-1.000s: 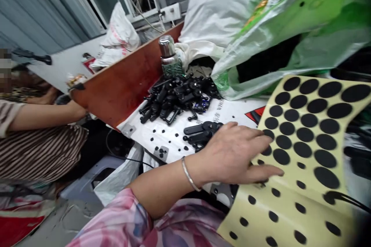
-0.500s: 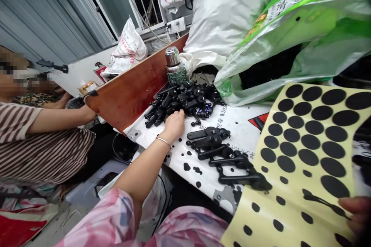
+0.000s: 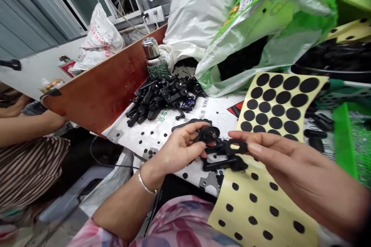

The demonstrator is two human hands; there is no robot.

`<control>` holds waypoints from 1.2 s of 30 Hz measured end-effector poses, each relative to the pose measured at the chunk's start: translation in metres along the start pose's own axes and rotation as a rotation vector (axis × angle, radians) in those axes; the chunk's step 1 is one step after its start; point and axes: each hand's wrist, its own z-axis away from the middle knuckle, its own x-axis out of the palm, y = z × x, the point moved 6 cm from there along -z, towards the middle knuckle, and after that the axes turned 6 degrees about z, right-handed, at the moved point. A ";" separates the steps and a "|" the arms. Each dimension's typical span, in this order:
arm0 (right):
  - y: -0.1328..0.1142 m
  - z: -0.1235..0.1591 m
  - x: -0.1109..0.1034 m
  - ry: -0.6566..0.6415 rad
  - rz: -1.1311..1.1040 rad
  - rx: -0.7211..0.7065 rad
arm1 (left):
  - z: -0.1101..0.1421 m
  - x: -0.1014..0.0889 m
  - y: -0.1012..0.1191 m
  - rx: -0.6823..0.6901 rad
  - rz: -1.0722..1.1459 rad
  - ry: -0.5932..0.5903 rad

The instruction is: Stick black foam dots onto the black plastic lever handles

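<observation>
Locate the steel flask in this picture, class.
In the head view, the green-sleeved steel flask stands upper centre against the reddish-brown wooden board, just behind the heap of black plastic parts.

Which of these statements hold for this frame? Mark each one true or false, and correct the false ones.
The left hand holds a round black part: true.
The right hand grips a screwdriver: false; it pinches a black oblong ring.
The metal bangle is on the right wrist: false; it is on the left wrist.
A steel flask stands behind the pile of black parts: true.
</observation>
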 end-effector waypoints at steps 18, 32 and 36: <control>-0.001 0.006 0.006 -0.031 -0.143 0.179 | 0.000 0.025 -0.001 0.063 0.033 -0.161; 0.001 0.003 0.003 -0.016 -0.109 0.150 | 0.003 0.032 -0.003 0.101 -0.019 -0.259; 0.003 0.004 0.002 -0.026 -0.117 0.148 | 0.003 0.033 -0.004 0.110 -0.011 -0.264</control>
